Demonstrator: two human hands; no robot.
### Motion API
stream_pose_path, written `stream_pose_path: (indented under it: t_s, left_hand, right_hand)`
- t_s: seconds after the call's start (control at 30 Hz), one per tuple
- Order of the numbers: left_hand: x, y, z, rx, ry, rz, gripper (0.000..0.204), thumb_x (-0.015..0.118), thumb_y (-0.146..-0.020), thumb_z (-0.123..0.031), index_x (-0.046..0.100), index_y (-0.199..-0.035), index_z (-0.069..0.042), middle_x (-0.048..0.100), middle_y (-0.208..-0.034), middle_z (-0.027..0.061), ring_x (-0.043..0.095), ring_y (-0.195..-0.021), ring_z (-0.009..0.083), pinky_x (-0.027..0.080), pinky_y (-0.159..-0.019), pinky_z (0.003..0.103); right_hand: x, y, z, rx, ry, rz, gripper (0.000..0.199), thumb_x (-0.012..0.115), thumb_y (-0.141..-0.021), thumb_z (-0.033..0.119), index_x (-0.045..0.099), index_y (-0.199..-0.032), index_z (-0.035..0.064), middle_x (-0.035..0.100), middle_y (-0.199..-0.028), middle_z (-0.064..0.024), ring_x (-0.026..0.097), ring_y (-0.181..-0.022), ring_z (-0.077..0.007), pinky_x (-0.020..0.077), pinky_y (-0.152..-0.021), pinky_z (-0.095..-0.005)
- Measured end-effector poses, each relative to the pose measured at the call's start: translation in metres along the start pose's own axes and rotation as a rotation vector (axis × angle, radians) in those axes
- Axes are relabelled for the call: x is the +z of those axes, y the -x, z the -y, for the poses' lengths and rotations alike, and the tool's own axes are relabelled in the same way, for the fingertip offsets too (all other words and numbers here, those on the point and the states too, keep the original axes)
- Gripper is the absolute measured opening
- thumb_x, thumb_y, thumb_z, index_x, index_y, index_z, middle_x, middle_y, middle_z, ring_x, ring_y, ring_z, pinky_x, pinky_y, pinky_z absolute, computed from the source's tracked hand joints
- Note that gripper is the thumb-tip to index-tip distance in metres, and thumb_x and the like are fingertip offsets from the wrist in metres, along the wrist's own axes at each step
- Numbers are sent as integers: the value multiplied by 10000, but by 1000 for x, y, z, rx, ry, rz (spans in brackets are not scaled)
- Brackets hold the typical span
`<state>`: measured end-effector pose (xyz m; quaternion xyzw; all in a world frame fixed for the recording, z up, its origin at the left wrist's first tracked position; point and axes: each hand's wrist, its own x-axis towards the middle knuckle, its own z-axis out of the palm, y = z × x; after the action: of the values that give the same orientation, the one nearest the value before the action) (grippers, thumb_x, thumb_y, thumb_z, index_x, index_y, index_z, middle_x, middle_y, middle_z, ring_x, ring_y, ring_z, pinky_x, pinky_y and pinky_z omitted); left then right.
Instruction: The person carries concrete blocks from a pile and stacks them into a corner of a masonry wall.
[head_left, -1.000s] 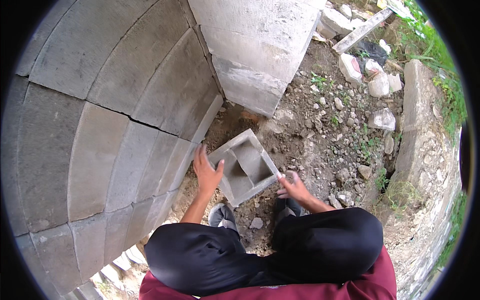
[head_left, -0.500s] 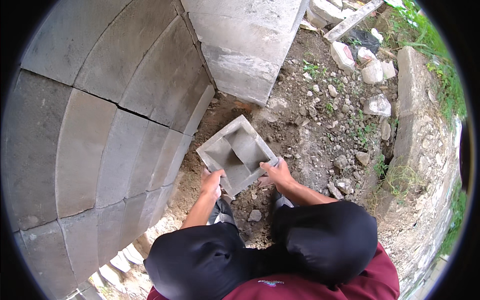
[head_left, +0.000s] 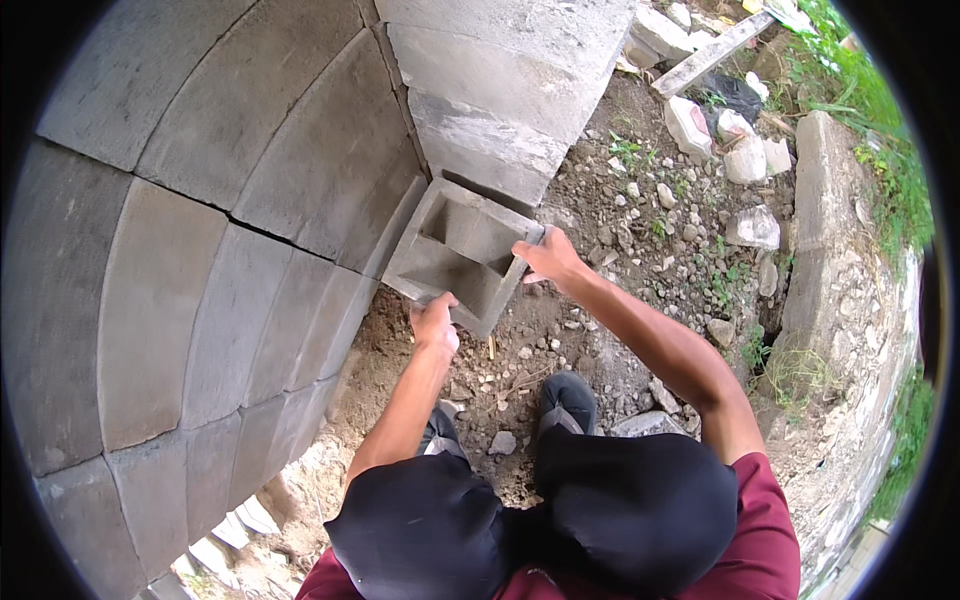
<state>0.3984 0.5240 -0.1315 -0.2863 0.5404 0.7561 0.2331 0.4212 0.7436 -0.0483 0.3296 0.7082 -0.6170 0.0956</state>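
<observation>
Loose, stony soil (head_left: 620, 330) lies below. Left hand (head_left: 434, 325) grasps the near edge of the hollow block (head_left: 462, 245), right hand (head_left: 550, 257) its right edge; just beyond them, it adjoins the stacked-block wall (head_left: 200, 290). Uneven support could tilt it, causing pinching.

Ahead of my feet (head_left: 568, 403), the block (head_left: 468, 256) is between my left hand (head_left: 434, 324) at its near edge and my right hand (head_left: 548, 257) at its right, the wall (head_left: 160, 310) lying left, the column (head_left: 490, 110) just beyond and rubble (head_left: 753, 228) off right.
</observation>
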Motion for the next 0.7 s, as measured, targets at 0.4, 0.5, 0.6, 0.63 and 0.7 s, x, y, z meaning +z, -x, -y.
stream_pose_path:
  t_s: [0.4,0.5,0.6,0.63,0.7]
  left_hand:
    - [13,17,-14,-134,-36,72,489,637,-814,-89,410,-1248,-84,492,-1223,140,500,-1121,333,454,-807,653]
    - [11,31,-17,-67,-99,108,524,649,-856,-172,365,-1290,-102,452,-1284,124,445,-1192,318,461,-821,638]
    - [2,26,-20,-51,-157,159,577,674,-853,-234,334,-1303,-113,429,-1293,112,410,-1218,297,493,-804,598]
    - [0,23,-22,-70,-214,168,573,679,-849,-238,338,-1293,-115,449,-1268,106,433,-1189,291,503,-790,588]
    - [-4,16,-24,-41,-293,161,530,687,-832,-216,375,-1237,-78,518,-1169,111,533,-1048,283,524,-767,558]
  right_hand:
    - [-4,-8,-27,41,-180,-122,579,725,-789,243,509,-1202,-101,645,-981,-176,659,-842,-213,610,-614,-344]
    - [5,4,-45,-36,-201,-145,651,721,-809,380,504,-1220,-75,644,-997,-160,642,-866,-196,588,-684,-325]
    - [15,4,-48,83,-167,36,803,689,-835,416,331,-1344,-92,508,-1266,-211,559,-1110,-325,562,-832,-436]
    - [24,8,-49,-9,-208,24,729,668,-849,383,368,-1312,-92,523,-1241,-223,574,-1080,-322,571,-770,-428]
    - [26,8,-44,23,-187,26,689,661,-848,352,386,-1298,-91,544,-1209,-217,588,-1049,-317,572,-752,-443]
